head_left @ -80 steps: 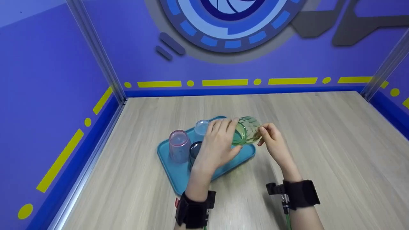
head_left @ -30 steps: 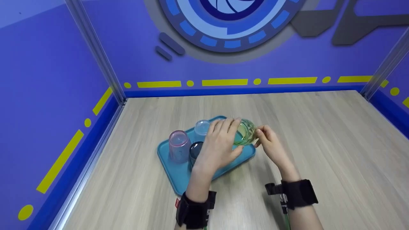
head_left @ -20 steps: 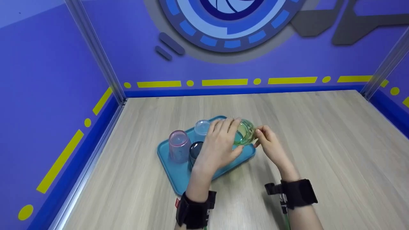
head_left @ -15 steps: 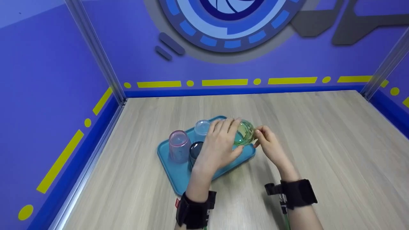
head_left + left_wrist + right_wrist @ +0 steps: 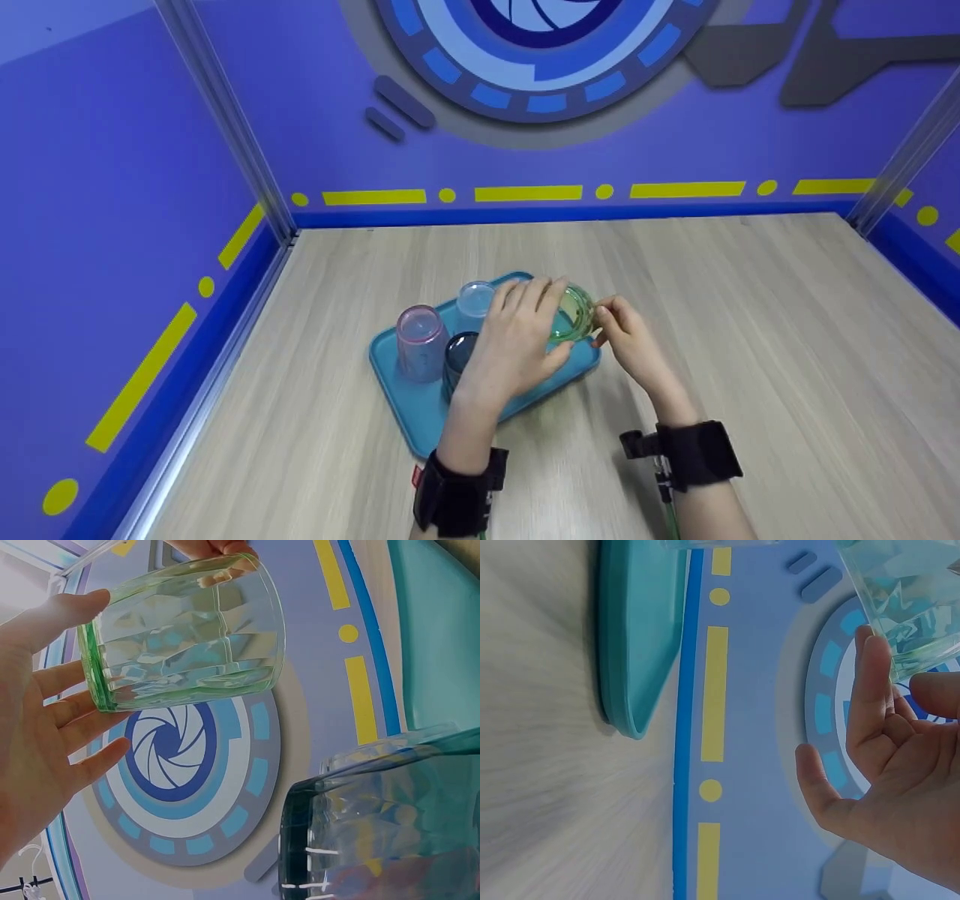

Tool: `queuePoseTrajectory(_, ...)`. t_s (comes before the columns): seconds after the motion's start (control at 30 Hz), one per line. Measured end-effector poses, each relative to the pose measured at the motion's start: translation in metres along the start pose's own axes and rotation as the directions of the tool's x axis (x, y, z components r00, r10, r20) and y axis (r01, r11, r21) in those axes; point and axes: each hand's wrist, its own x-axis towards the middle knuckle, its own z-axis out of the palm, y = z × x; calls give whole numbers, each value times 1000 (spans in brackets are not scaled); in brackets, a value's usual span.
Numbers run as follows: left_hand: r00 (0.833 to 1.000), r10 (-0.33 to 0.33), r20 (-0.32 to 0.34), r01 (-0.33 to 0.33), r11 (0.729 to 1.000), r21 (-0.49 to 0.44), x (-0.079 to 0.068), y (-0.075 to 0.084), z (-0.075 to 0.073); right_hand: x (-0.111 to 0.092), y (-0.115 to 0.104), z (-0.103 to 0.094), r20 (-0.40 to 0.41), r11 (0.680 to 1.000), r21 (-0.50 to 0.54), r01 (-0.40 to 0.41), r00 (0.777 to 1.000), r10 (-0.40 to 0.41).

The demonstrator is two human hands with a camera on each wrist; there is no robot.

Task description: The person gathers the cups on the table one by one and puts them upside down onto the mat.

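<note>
A clear green faceted glass tumbler (image 5: 187,637) is held above the blue tray (image 5: 409,420), thick base uppermost and rim towards the tray. My left hand (image 5: 517,337) has its thumb and fingers about the base end. At the rim end my right hand (image 5: 634,341) pinches the tumbler with its fingertips, seen behind the glass in the left wrist view. Beneath my left wrist a dark glass (image 5: 459,352) stands base up, partly hidden. A pink glass (image 5: 420,341) and a clear light-blue glass (image 5: 474,300) are base up on the tray too.
The tray lies slantwise on a pale wooden table (image 5: 787,337). A blue printed wall (image 5: 525,161) rises at the back, with another panel (image 5: 112,225) on the left. Black wrist straps (image 5: 701,454) carry small cameras with green cables.
Tilted out to the right earlier, the green tumbler has swung towards upright with its base up. My right hand has shifted slightly left with it, while my left hand has barely moved.
</note>
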Motion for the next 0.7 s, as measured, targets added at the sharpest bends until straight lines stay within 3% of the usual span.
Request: queuePoseTrajectory(0.7, 1000, -3, 10, 3, 1000, 7, 2, 1, 0, 0, 0, 4, 29, 1000, -1, -20, 999, 20)
